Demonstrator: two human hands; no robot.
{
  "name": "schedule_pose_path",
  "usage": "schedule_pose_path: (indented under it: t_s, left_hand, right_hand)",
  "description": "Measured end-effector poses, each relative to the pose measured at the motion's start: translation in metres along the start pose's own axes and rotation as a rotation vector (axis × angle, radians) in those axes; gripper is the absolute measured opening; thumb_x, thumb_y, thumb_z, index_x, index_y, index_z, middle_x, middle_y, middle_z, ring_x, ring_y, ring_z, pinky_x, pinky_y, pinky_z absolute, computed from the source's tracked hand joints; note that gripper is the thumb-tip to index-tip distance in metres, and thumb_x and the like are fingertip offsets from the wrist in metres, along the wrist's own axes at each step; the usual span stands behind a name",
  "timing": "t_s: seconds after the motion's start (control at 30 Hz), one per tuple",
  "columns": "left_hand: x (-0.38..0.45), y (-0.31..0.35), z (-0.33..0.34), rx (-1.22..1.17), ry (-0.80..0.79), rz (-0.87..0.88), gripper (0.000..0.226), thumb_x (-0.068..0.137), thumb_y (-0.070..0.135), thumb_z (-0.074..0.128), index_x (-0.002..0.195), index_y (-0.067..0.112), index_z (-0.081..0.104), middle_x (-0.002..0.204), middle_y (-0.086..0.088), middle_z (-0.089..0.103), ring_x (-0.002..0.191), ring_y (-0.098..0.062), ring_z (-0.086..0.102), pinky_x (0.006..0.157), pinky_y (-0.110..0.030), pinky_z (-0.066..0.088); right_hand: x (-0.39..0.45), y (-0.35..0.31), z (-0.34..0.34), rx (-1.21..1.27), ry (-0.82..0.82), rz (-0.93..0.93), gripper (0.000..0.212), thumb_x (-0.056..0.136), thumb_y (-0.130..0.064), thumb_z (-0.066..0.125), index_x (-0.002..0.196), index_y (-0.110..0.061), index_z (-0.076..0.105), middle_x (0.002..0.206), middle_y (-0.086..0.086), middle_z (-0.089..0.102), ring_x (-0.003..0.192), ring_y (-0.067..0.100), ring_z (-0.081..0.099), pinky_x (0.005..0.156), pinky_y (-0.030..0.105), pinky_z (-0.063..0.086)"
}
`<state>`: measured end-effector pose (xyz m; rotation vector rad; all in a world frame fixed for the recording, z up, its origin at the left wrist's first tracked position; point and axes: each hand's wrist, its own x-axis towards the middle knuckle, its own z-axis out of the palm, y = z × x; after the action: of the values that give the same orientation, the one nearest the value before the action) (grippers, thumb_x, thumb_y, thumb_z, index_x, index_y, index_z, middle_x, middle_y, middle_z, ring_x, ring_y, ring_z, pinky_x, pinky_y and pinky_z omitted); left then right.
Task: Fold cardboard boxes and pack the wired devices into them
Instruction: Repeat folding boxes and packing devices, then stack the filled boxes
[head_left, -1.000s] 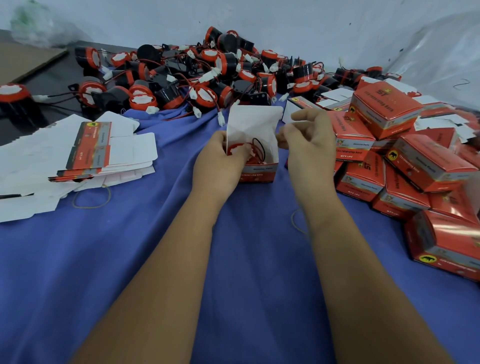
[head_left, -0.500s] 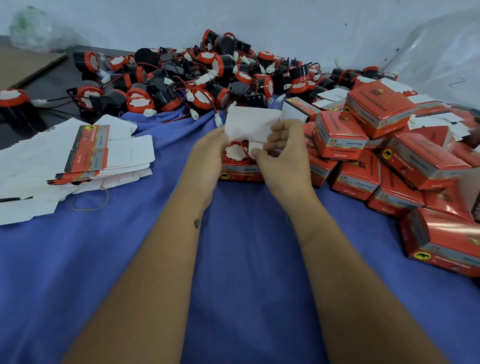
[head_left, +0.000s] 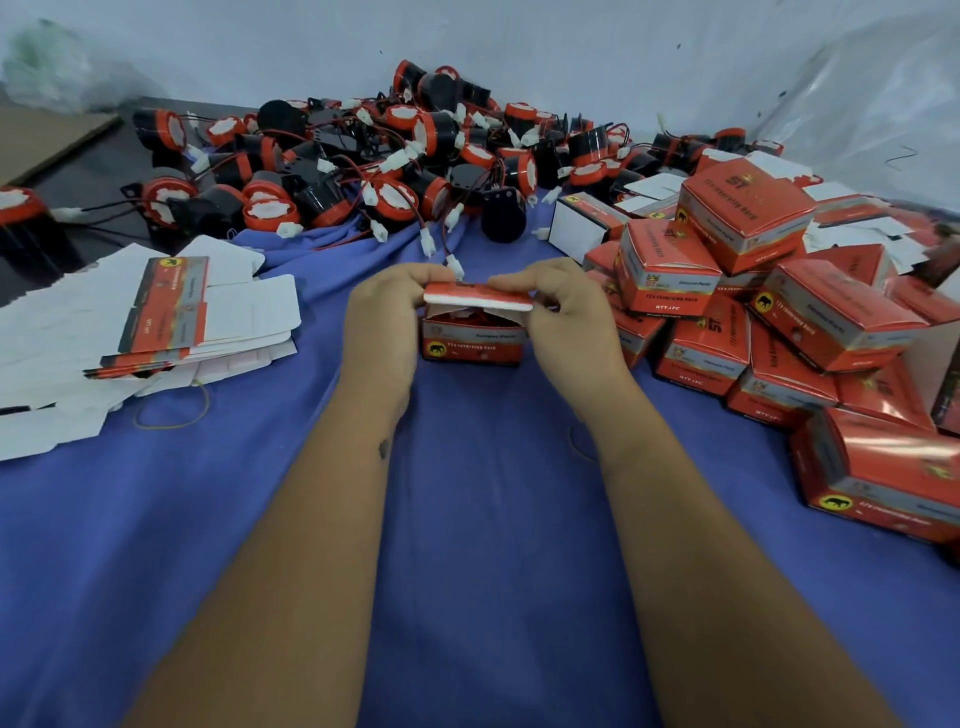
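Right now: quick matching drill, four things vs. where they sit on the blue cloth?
Things:
1. red cardboard box with its lid half down
2. stack of flat unfolded box blanks
3. heap of black-and-red wired devices
4. pile of closed red boxes

Places:
A. far side
B. right side
C. between both hands
D. left side

Pairs: 1-C, 2-D, 3-A, 4-B

Your red cardboard box (head_left: 471, 345) stands upright on the blue cloth (head_left: 467, 519), lid flap (head_left: 478, 300) folded nearly flat over it. Loose wired devices (head_left: 384, 150) are heaped beyond it; packed boxes (head_left: 753, 291) pile to its right.
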<state>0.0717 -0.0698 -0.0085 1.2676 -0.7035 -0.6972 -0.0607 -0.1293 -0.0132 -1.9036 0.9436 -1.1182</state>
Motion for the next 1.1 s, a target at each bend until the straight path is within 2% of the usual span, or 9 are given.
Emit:
schedule_pose_path:
  t_s: [0.1,0.2,0.3,0.4,0.53,0.67,0.73,0.9,1.1]
  left_hand:
    - [0.003,0.002,-0.006,-0.074,-0.141,-0.101,0.025,0.091,0.012,0.06,0.079,0.022,0.079,0.084,0.009,0.073,0.072,0.0,0.065,0.071,-0.017,0.053]
    - [0.0,-0.007,-0.014,0.368,-0.265,0.099,0.03,0.099,0.014,0.057,0.127,0.021,0.066,0.144,0.014,0.051,0.105,0.018,0.048,0.094,-0.011,0.042]
    - [-0.002,-0.011,-0.014,0.574,-0.292,0.252,0.041,0.103,0.021,0.051,0.144,0.019,0.051,0.16,0.014,0.027,0.139,0.008,0.027,0.111,-0.014,0.031]
    - [-0.003,-0.012,-0.015,0.527,-0.342,0.203,0.046,0.103,0.018,0.051,0.148,0.021,0.045,0.16,0.017,0.026,0.148,0.003,0.013,0.121,-0.027,0.019]
    - [0.004,-0.009,-0.026,0.606,-0.431,0.25,0.053,0.099,0.014,0.057,0.15,0.019,0.041,0.159,0.014,0.029,0.139,0.01,0.019,0.116,-0.019,0.025]
    - [0.01,-0.011,-0.032,0.642,-0.448,0.311,0.052,0.098,0.008,0.058,0.147,0.019,0.044,0.152,0.016,0.035,0.144,-0.001,0.026,0.107,-0.005,0.028]
    - [0.009,-0.013,-0.031,0.571,-0.404,0.313,0.046,0.098,0.007,0.058,0.141,0.02,0.052,0.142,0.019,0.042,0.137,0.001,0.037,0.099,-0.001,0.033]
    - [0.008,-0.014,-0.033,0.291,-0.335,0.234,0.033,0.095,0.01,0.063,0.117,0.034,0.064,0.118,0.014,0.067,0.102,0.009,0.063,0.084,-0.011,0.05]
    - [0.01,-0.013,-0.037,0.045,-0.358,0.121,0.025,0.091,0.001,0.063,0.101,0.021,0.072,0.102,0.015,0.075,0.103,-0.006,0.069,0.08,-0.019,0.055]
  right_hand:
    - [0.004,0.005,-0.001,0.015,-0.067,0.036,0.037,0.093,0.019,0.045,0.11,-0.001,0.071,0.104,-0.005,0.047,0.094,0.008,0.05,0.089,0.028,0.051]
    - [0.003,0.004,-0.004,-0.067,-0.12,0.009,0.046,0.088,0.021,0.043,0.12,-0.001,0.067,0.112,-0.004,0.046,0.1,0.008,0.048,0.087,0.014,0.047]
    - [0.0,0.002,-0.007,-0.068,-0.236,0.034,0.054,0.085,0.009,0.049,0.136,-0.009,0.057,0.129,-0.009,0.042,0.117,0.008,0.045,0.095,0.011,0.041]
    - [-0.002,0.004,-0.008,-0.136,-0.281,-0.014,0.049,0.093,-0.012,0.061,0.142,-0.014,0.051,0.144,-0.009,0.041,0.135,0.014,0.035,0.11,0.024,0.036]
    - [-0.003,0.007,-0.01,-0.136,-0.213,-0.078,0.045,0.091,-0.014,0.069,0.135,-0.015,0.058,0.143,0.0,0.049,0.123,0.004,0.044,0.093,0.001,0.037]
    - [-0.002,0.008,-0.005,-0.155,-0.127,-0.081,0.042,0.085,-0.011,0.074,0.125,-0.016,0.066,0.132,0.001,0.058,0.119,0.007,0.053,0.098,0.011,0.041]
    - [-0.002,0.007,-0.005,-0.107,-0.103,-0.066,0.038,0.083,-0.009,0.076,0.12,-0.017,0.07,0.123,-0.003,0.062,0.114,0.004,0.055,0.099,0.015,0.043]
    - [-0.002,0.004,-0.007,0.014,-0.081,-0.028,0.03,0.084,-0.011,0.076,0.113,-0.016,0.073,0.109,-0.007,0.066,0.097,0.0,0.061,0.088,0.016,0.05]
    - [-0.003,0.001,-0.008,0.063,-0.082,0.001,0.021,0.088,-0.013,0.072,0.107,-0.021,0.073,0.108,-0.009,0.067,0.087,-0.009,0.059,0.079,0.011,0.05]
